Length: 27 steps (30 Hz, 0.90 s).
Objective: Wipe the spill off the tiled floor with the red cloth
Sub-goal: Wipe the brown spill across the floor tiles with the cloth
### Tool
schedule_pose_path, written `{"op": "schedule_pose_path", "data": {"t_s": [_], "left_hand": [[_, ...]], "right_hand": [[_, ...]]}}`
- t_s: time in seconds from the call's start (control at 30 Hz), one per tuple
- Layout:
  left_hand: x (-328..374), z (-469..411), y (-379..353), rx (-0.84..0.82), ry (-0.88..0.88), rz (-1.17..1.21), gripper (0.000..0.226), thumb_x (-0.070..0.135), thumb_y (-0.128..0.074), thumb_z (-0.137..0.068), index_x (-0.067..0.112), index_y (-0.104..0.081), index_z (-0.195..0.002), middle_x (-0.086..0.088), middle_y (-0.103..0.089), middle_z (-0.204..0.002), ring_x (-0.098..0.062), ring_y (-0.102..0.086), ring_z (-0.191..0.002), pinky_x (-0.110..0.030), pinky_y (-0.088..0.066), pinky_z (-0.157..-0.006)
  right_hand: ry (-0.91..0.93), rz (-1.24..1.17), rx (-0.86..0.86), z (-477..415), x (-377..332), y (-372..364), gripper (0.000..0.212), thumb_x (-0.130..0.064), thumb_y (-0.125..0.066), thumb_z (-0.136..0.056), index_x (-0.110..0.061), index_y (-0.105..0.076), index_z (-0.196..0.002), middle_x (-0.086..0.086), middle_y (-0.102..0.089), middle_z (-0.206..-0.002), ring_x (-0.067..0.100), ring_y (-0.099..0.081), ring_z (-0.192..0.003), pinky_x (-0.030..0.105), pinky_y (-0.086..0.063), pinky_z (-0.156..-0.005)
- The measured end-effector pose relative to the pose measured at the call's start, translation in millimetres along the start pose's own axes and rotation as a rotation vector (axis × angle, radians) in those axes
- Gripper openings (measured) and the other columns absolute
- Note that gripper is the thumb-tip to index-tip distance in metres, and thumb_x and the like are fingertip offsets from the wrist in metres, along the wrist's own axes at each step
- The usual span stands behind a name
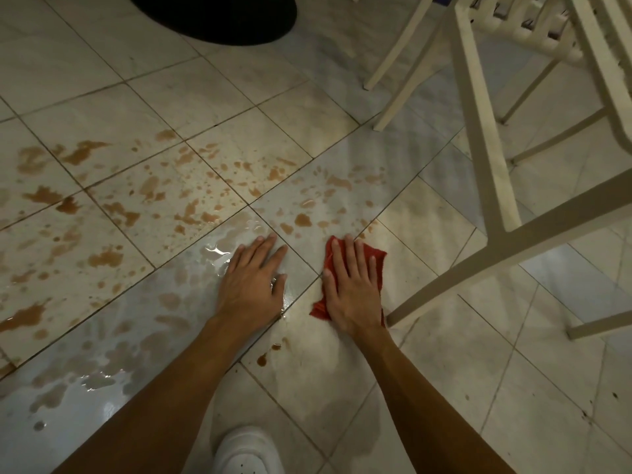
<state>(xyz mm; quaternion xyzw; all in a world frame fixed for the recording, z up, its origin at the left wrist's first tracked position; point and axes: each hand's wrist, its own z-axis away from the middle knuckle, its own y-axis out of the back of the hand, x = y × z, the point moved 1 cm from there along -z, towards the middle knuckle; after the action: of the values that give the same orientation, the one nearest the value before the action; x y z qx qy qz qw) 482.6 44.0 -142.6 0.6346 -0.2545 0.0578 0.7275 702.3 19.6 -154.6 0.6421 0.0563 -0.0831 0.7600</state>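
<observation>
A brown liquid spill (150, 193) lies in splashes and puddles across the pale tiled floor (444, 388), mostly to the left and ahead of me. My right hand (352, 285) presses flat on the red cloth (374, 256), which lies on the floor just right of centre; only the cloth's edges show around the hand. My left hand (254, 282) rests flat on a wet tile beside it, fingers spread, holding nothing. A few brown drops (270, 354) sit between my forearms.
A white chair (492, 159) stands close on the right, its legs and crossbars right beside the cloth. A dark round object (219, 15) sits on the floor at the top. My white shoe (248, 451) shows at the bottom edge.
</observation>
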Motion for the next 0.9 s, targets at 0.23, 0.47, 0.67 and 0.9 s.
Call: {"op": "schedule_pose_path", "data": {"t_s": [0.23, 0.47, 0.67, 0.9], "left_hand": [[-4, -2, 1, -0.003, -0.013, -0.002, 0.060, 0.045, -0.041, -0.108, 0.028, -0.030, -0.165, 0.005, -0.012, -0.176, -0.016, -0.008, -0.162, -0.040, -0.004, -0.132], [-3, -3, 1, -0.004, -0.003, -0.022, 0.061, 0.045, -0.043, -0.107, 0.027, -0.033, -0.164, 0.004, -0.016, -0.175, -0.017, -0.012, -0.162, -0.041, -0.007, -0.132], [-6, -1, 6, -0.015, -0.008, -0.038, 0.060, 0.048, -0.041, -0.107, 0.030, -0.034, -0.163, 0.005, -0.016, -0.175, -0.018, -0.014, -0.161, -0.042, -0.010, -0.131], [-10, -13, 8, 0.026, 0.095, -0.066, 0.062, 0.047, -0.044, -0.105, 0.029, -0.034, -0.163, 0.002, -0.016, -0.175, -0.021, -0.013, -0.160, -0.045, -0.008, -0.130]], "right_hand": [[-0.072, 0.000, 0.044, 28, 18, -7, 0.068, -0.057, -0.006, -0.114, -0.031, 0.011, -0.174, -0.004, 0.021, -0.182, 0.016, 0.023, -0.167, 0.050, 0.008, -0.137], [0.052, 0.016, 0.007, -4, -2, -3, 0.068, -0.054, -0.009, -0.116, -0.028, 0.012, -0.174, -0.001, 0.022, -0.181, 0.018, 0.025, -0.167, 0.051, 0.010, -0.137], [0.056, 0.005, 0.021, 30, 24, -9, 0.067, -0.059, -0.007, -0.114, -0.033, 0.008, -0.175, -0.007, 0.017, -0.183, 0.014, 0.020, -0.168, 0.052, 0.005, -0.137], [0.019, -0.005, 0.046, -16, -15, -3, 0.065, -0.053, -0.007, -0.116, -0.029, 0.009, -0.174, -0.002, 0.018, -0.182, 0.018, 0.023, -0.167, 0.052, 0.009, -0.137]]}}
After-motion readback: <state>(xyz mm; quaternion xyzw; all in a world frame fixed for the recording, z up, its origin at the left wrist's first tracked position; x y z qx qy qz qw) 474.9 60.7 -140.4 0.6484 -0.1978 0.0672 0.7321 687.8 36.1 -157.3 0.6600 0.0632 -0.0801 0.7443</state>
